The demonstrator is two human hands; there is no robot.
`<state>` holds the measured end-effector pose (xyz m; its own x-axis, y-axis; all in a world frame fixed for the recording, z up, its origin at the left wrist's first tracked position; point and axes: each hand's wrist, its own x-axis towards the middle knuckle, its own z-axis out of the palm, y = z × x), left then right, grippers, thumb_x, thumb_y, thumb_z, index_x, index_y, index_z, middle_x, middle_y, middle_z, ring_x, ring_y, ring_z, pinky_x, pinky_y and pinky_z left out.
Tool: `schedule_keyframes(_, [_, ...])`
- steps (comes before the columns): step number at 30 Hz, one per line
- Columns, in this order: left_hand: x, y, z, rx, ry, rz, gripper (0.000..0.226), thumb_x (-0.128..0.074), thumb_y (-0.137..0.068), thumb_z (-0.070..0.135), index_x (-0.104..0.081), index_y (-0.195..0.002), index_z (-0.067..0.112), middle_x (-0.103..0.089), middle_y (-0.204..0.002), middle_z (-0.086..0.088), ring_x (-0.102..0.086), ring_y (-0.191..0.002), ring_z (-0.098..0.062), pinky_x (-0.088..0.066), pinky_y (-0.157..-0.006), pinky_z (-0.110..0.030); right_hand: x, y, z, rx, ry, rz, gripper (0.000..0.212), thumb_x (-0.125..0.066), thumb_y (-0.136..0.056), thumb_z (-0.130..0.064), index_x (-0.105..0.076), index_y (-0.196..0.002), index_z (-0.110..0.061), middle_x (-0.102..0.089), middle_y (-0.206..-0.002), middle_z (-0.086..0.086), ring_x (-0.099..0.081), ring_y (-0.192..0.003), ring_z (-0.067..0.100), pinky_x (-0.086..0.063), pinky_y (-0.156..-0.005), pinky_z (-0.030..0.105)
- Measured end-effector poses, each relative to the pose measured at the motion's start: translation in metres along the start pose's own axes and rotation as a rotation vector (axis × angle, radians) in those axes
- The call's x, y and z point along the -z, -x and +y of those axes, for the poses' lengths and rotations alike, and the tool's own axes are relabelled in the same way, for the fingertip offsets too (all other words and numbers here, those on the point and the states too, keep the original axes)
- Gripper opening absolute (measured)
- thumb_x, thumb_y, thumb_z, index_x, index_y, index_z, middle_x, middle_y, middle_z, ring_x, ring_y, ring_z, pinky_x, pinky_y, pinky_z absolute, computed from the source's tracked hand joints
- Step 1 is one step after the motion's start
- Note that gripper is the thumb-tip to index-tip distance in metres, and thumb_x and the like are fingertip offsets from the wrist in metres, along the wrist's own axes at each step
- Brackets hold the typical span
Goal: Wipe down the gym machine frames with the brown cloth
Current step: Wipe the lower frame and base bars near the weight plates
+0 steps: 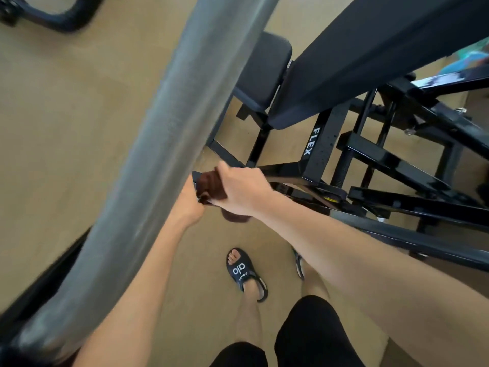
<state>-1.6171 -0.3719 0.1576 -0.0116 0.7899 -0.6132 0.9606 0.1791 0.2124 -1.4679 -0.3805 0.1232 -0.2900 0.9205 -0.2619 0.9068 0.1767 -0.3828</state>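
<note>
The brown cloth [210,185] is bunched over the end of a black frame bar [283,170] of the gym machine, marked FLEX, in the middle of the view. My right hand [242,185] grips the cloth around that bar, and part of the cloth hangs below my wrist. My left hand [189,200] is at the bar's end on the left side of the cloth, with its fingers hidden behind the cloth and bar.
A thick grey blurred bar [164,133] crosses the view diagonally close to the camera, left of my hands. Black seat pads [264,72] and more black frame members [397,160] lie to the right. My feet in black sandals [244,271] stand on the tan floor below.
</note>
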Motion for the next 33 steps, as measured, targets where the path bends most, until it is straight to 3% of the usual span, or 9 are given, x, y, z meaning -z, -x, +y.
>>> schedule_keyframes(5, [-0.002, -0.008, -0.013, 0.023, -0.113, 0.036, 0.086, -0.055, -0.095, 0.006, -0.002, -0.163, 0.013, 0.011, -0.171, 0.004, 0.020, -0.154, -0.018, 0.000, -0.127, -0.038, 0.002, 0.022, 0.012, -0.019, -0.096, 0.020, 0.063, -0.064, -0.086, -0.069, -0.044, -0.120, -0.020, -0.068, -0.092, -0.004, -0.065, -0.077, 0.022, -0.041, -0.058, 0.031])
schedule_keyframes(10, [-0.002, -0.010, 0.005, 0.154, -0.200, 0.074, 0.078, -0.050, -0.093, 0.024, -0.014, -0.163, 0.014, -0.002, -0.172, 0.001, 0.009, -0.157, -0.020, 0.003, -0.127, -0.041, 0.029, 0.138, 0.110, -0.147, -0.117, -0.042, 0.063, -0.070, -0.081, -0.069, -0.043, -0.126, -0.034, -0.069, -0.098, -0.013, -0.069, -0.083, 0.011, -0.060, -0.065, 0.034])
schedule_keyframes(14, [-0.026, 0.004, 0.061, 0.042, -0.182, 0.163, 0.068, -0.034, -0.100, 0.034, -0.021, -0.161, 0.011, -0.012, -0.170, -0.007, 0.001, -0.158, -0.024, 0.004, -0.127, -0.044, 0.052, 0.218, 0.176, -0.288, -0.059, -0.087, 0.060, -0.064, -0.080, -0.070, -0.042, -0.124, -0.036, -0.065, -0.093, -0.016, -0.066, -0.079, 0.012, -0.052, -0.061, 0.030])
schedule_keyframes(17, [-0.053, 0.016, 0.101, -0.150, -0.165, 0.154, 0.061, -0.030, -0.103, 0.037, -0.030, -0.159, 0.013, -0.024, -0.168, -0.005, -0.006, -0.157, -0.022, 0.004, -0.126, -0.043, 0.050, 0.206, 0.172, -0.292, 0.082, -0.177, 0.059, -0.064, -0.086, -0.064, -0.041, -0.126, -0.027, -0.061, -0.088, -0.012, -0.059, -0.071, 0.012, -0.049, -0.060, 0.030])
schedule_keyframes(20, [-0.061, 0.015, 0.113, -0.173, -0.147, 0.155, 0.054, -0.026, -0.107, 0.037, -0.045, -0.150, 0.012, -0.043, -0.158, -0.005, -0.022, -0.154, -0.021, -0.002, -0.127, -0.040, 0.041, 0.153, 0.133, -0.220, 0.063, -0.227, 0.060, -0.070, -0.085, -0.047, -0.041, -0.130, -0.020, -0.058, -0.083, -0.009, -0.059, -0.070, 0.016, -0.051, -0.063, 0.034])
schedule_keyframes(22, [-0.061, 0.011, 0.115, -0.164, -0.160, 0.175, 0.050, -0.024, -0.108, 0.035, -0.058, -0.135, 0.012, -0.059, -0.143, -0.008, -0.042, -0.141, -0.023, -0.014, -0.124, -0.041, 0.034, 0.113, 0.098, -0.170, 0.015, -0.216, 0.063, -0.073, -0.083, -0.040, -0.040, -0.131, -0.016, -0.060, -0.083, -0.006, -0.061, -0.073, 0.021, -0.047, -0.063, 0.034])
schedule_keyframes(25, [-0.060, 0.006, 0.122, -0.108, -0.149, 0.180, 0.044, -0.023, -0.108, 0.037, -0.060, -0.099, 0.014, -0.069, -0.109, -0.011, -0.055, -0.097, -0.028, -0.038, -0.099, -0.043, 0.028, 0.086, 0.073, -0.123, -0.043, -0.136, 0.060, -0.073, -0.084, -0.044, -0.042, -0.128, -0.018, -0.066, -0.090, -0.003, -0.065, -0.079, 0.023, -0.052, -0.070, 0.037])
schedule_keyframes(28, [-0.069, 0.009, 0.138, -0.061, -0.133, 0.127, 0.048, -0.019, -0.108, 0.042, -0.056, -0.090, 0.016, -0.067, -0.095, -0.011, -0.053, -0.083, -0.028, -0.042, -0.086, -0.043, 0.029, 0.108, 0.093, -0.143, -0.114, -0.146, 0.064, -0.073, -0.084, -0.042, -0.039, -0.131, -0.017, -0.066, -0.088, -0.003, -0.064, -0.075, 0.023, -0.056, -0.069, 0.038])
schedule_keyframes(33, [-0.093, 0.010, 0.160, -0.024, -0.188, 0.110, 0.061, -0.011, -0.107, 0.048, -0.055, -0.074, 0.021, -0.058, -0.065, 0.002, -0.051, -0.065, -0.013, -0.037, -0.094, -0.041, 0.040, 0.219, 0.194, -0.228, -0.128, -0.110, 0.059, -0.075, -0.082, -0.054, -0.043, -0.126, -0.032, -0.064, -0.089, -0.015, -0.062, -0.074, 0.008, -0.047, -0.059, 0.021])
